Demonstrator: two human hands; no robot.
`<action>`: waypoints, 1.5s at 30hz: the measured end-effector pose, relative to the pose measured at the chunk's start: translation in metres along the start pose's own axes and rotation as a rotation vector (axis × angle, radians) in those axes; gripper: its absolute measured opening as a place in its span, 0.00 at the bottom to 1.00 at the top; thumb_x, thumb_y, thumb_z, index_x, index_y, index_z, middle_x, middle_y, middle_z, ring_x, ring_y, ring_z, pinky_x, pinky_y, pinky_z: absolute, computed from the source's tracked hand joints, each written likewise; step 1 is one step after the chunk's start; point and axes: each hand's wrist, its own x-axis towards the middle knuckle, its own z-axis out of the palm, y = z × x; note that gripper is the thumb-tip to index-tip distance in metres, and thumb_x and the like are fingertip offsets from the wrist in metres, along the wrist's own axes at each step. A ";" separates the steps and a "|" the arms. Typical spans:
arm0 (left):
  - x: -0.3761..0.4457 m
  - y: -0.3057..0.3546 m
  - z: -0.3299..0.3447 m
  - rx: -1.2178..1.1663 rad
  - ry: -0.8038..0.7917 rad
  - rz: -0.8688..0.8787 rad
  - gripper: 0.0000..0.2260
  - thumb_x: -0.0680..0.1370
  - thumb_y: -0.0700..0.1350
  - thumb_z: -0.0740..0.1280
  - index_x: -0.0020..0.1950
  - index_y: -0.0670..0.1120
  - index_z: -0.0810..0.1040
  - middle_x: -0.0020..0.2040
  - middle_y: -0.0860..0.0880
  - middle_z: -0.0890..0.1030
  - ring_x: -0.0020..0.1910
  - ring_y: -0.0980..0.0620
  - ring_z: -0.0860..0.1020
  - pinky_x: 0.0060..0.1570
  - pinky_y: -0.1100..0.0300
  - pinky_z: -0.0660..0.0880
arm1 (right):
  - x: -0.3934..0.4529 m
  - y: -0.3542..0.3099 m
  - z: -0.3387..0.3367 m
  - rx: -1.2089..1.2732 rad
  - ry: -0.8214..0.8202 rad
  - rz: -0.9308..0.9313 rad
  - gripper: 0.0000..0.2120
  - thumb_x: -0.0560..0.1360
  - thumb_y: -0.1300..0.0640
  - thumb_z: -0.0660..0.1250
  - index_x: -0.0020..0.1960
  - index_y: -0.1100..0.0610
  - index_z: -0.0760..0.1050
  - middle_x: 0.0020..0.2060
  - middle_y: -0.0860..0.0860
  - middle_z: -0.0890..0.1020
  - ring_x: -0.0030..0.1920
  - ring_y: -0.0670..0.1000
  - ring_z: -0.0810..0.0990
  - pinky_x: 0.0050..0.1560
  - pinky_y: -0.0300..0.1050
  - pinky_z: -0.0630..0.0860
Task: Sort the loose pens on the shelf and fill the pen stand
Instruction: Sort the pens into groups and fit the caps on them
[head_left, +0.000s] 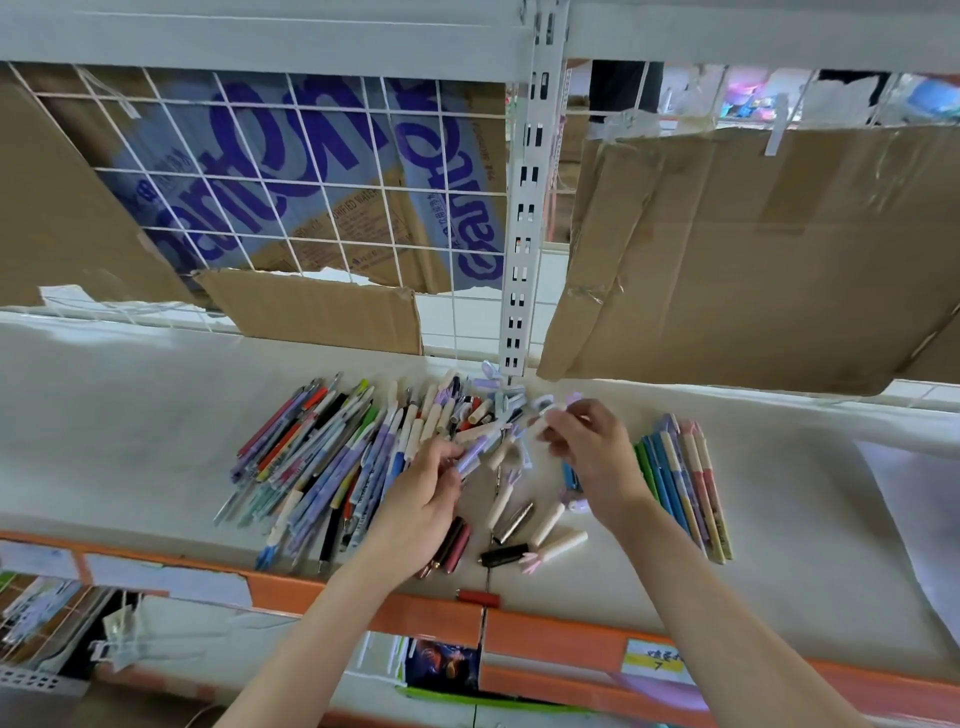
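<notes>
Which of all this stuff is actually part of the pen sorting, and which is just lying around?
Part of the job:
big pen heap
sorted pen row
lilac pen in left hand
cream pen in right hand

Lying about:
cardboard sheets
wire grid
price label

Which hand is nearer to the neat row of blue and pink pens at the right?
The right hand: it sits just left of the row of blue and pink pens. The left hand is farther left, by the big pile.
</notes>
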 end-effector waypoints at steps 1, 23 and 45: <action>-0.002 -0.001 -0.001 0.003 0.011 0.012 0.06 0.82 0.43 0.54 0.54 0.47 0.69 0.32 0.53 0.69 0.26 0.60 0.68 0.28 0.67 0.63 | 0.000 -0.002 -0.001 0.187 -0.006 0.016 0.02 0.76 0.63 0.65 0.45 0.62 0.74 0.35 0.54 0.81 0.35 0.48 0.79 0.39 0.38 0.76; -0.004 0.004 0.001 -0.136 -0.008 -0.001 0.09 0.82 0.47 0.57 0.50 0.48 0.75 0.31 0.47 0.69 0.31 0.44 0.70 0.34 0.46 0.71 | -0.017 -0.006 0.012 0.241 -0.164 -0.110 0.01 0.76 0.65 0.64 0.46 0.61 0.74 0.38 0.54 0.81 0.39 0.49 0.79 0.42 0.38 0.76; 0.015 0.023 0.021 0.134 0.054 0.147 0.06 0.78 0.46 0.65 0.51 0.46 0.79 0.44 0.56 0.78 0.39 0.60 0.75 0.42 0.70 0.70 | -0.002 -0.004 -0.025 -0.424 0.229 -0.340 0.07 0.76 0.55 0.66 0.52 0.55 0.70 0.28 0.50 0.76 0.29 0.46 0.72 0.33 0.33 0.66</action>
